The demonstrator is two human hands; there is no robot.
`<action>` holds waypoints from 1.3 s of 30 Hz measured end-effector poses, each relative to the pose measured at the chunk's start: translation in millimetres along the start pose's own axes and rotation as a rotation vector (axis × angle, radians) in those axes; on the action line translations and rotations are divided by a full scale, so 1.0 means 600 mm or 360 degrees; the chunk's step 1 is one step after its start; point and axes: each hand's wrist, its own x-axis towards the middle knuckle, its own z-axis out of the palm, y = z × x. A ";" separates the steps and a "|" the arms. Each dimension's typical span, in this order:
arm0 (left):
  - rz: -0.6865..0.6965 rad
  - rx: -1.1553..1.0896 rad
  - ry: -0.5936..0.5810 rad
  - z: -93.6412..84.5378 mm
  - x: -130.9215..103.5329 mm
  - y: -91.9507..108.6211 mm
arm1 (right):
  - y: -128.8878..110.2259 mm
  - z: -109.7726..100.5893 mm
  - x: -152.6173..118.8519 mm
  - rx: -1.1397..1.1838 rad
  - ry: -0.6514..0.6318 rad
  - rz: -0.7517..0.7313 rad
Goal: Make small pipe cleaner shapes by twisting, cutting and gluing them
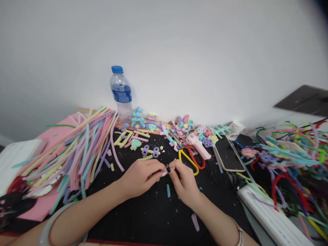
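Note:
Over the black mat, my left hand (pixel 142 175) and my right hand (pixel 185 182) meet fingertip to fingertip. Both are closed in a pinch on a short lilac pipe cleaner piece (pixel 164 170), mostly hidden by the fingers. Just below them lies a short teal pipe cleaner piece (pixel 168 190), and a lilac one (pixel 195 222) rests beneath my right wrist. Scissors (pixel 189 160) with yellow and red handles lie beyond my right hand, beside a pink glue gun (pixel 201 146). Past my left hand is a purple looped pipe cleaner shape (pixel 151 151).
A large heap of pastel pipe cleaners (pixel 84 147) covers the left side. Behind stands a water bottle (pixel 121 92) near the wall, beside finished-looking fuzzy shapes. To the right lie a phone (pixel 229 154), a white power strip (pixel 274 217) and tangled pipe cleaners (pixel 287 153).

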 end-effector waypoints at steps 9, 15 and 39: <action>-0.0041 -0.0044 0.0140 0.005 -0.002 -0.005 | 0.001 -0.003 0.004 -0.0107 0.0027 -0.0017; -0.0095 -0.0031 0.0135 0.005 -0.001 -0.005 | -0.001 -0.001 0.003 -0.0061 0.0194 -0.0042; -0.0701 -0.0791 0.0105 -0.001 0.008 0.011 | -0.003 0.006 -0.006 -0.0225 0.0078 -0.0372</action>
